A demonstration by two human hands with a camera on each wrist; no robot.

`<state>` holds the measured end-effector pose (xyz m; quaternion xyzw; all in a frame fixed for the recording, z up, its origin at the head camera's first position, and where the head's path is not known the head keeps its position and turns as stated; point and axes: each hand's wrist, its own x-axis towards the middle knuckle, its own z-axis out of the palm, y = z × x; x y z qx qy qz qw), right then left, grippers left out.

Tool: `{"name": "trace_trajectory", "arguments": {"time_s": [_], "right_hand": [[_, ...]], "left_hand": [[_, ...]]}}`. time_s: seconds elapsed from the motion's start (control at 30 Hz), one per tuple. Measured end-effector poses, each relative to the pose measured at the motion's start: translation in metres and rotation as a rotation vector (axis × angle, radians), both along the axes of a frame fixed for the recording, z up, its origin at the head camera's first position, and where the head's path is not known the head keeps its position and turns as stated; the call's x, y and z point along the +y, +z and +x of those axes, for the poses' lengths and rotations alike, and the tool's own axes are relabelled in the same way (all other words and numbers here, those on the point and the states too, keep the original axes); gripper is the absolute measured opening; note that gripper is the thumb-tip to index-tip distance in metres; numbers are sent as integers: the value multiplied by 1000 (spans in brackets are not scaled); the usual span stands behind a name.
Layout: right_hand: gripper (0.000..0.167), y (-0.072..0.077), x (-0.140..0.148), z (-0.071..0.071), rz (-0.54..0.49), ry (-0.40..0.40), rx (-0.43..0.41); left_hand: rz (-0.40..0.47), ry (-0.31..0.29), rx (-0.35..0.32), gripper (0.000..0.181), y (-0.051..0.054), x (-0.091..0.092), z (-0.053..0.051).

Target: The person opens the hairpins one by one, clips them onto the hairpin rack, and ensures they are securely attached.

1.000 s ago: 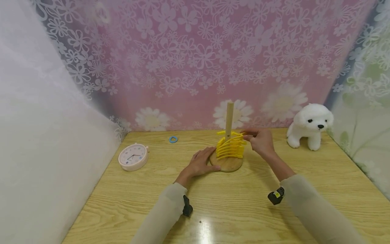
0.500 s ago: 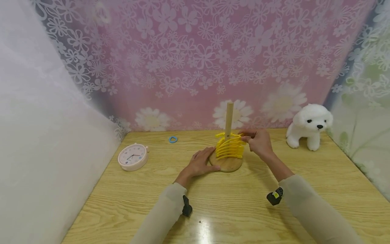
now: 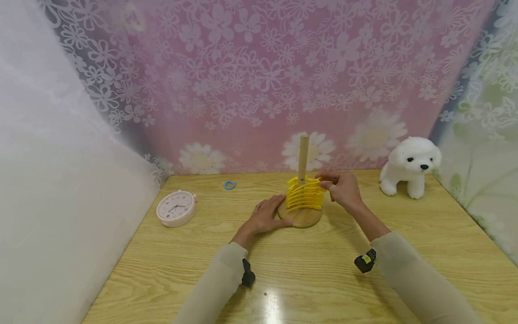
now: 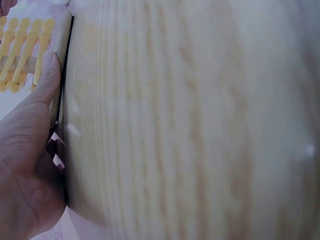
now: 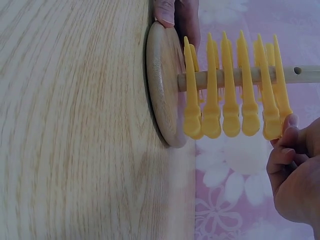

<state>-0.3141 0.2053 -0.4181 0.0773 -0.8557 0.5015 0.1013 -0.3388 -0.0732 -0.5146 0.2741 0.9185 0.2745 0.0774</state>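
Observation:
Several yellow curved plastic pieces (image 3: 304,198) are stacked around an upright wooden post (image 3: 303,157) on a round wooden base (image 3: 303,219). My right hand (image 3: 346,191) pinches the top piece (image 5: 281,82) at its right end, thumb against fingers. This piece sits at the upper end of the stack, just below a small hole in the post. My left hand (image 3: 265,217) rests on the base's left edge, fingers extended and thumb along the front rim. In the left wrist view, its thumb (image 4: 47,75) lies against the base; some fingers are hidden.
A pink alarm clock (image 3: 176,208) lies face up at the left of the wood-grain table (image 3: 299,270). A small blue ring (image 3: 229,185) lies near the back edge. A white plush dog (image 3: 413,166) sits at the back right, and a flowered curtain (image 3: 259,90) hangs behind.
The top yellow piece has settled lower around the post, its far side coming down toward the stack. My right hand has shifted slightly left with it; my left hand stays on the base.

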Motion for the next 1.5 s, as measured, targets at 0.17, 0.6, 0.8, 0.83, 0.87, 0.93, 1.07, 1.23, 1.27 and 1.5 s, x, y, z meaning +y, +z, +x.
{"name": "trace_trajectory", "arguments": {"time_s": [0.17,0.6,0.8,0.83,0.87,0.93,1.07,1.23,1.27,1.5], "right_hand": [[23,0,1,0,-12,12,-7],[29,-3,4,4,-70,102,-17],[31,-5,6,7,-114,118,-26],[32,-5,6,7,-121,122,-28],[32,-5,6,8,-125,127,-28],[33,-4,6,8,-130,133,-32],[33,-5,7,8,-140,146,-30],[34,-6,9,7,-138,164,-11],[36,-6,9,8,-138,169,-8],[47,-6,10,9,-152,186,-10]], "left_hand": [[11,-1,-7,92,1,0,0],[-4,-4,-2,90,10,0,8],[-10,-8,6,89,14,0,10],[-10,-8,7,88,14,1,10],[-8,-8,6,88,14,1,10],[-2,-8,4,88,14,1,10],[8,-11,2,89,14,1,10],[0,-16,3,90,14,0,10],[-3,-16,0,90,13,0,10],[12,1,-21,91,7,-1,6]]}}
